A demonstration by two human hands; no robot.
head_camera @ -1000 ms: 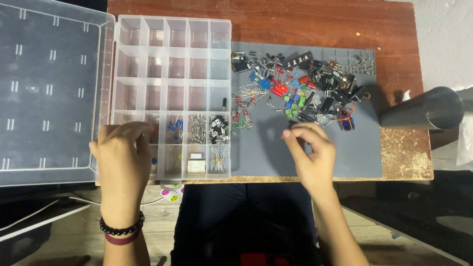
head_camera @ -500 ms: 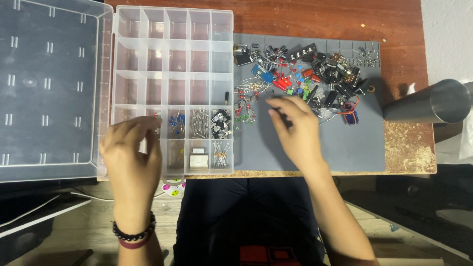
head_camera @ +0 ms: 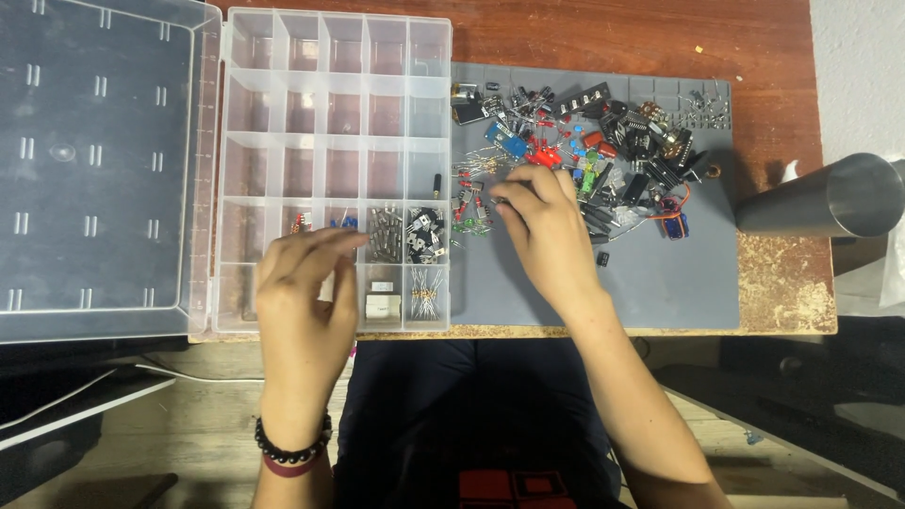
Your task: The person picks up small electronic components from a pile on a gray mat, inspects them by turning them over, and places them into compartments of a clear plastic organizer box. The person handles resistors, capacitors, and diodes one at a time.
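A clear plastic organizer box (head_camera: 330, 113) with many square compartments lies in the upper left of the frame, its transparent lid (head_camera: 99, 160) opened flat to the left. The box has five columns and five rows, so twenty-five compartments. Most are bare; in the lower rows I can see small red parts, blue parts, a bunch of grey metal pieces (head_camera: 382, 233), black three-legged parts (head_camera: 421, 236), one white block (head_camera: 381, 303) and a bundle of thin resistors (head_camera: 426, 294).

The left hand (head_camera: 306, 292) is in the lower middle, over the bottom rows of the box, fingers bent loosely; I cannot tell if it holds something. Two bracelets are on its wrist, one of black beads and one dark red.

The right hand (head_camera: 542, 231) is in the centre, over the grey rubber mat (head_camera: 660, 283), fingertips pinched together at the left edge of the pile of mixed electronic components (head_camera: 584, 155); what it grips is too small to tell. The pile lies in the upper middle of the frame.

One grey metal cylinder (head_camera: 830, 198) lies at the right edge, on the brown wooden table (head_camera: 603, 33).
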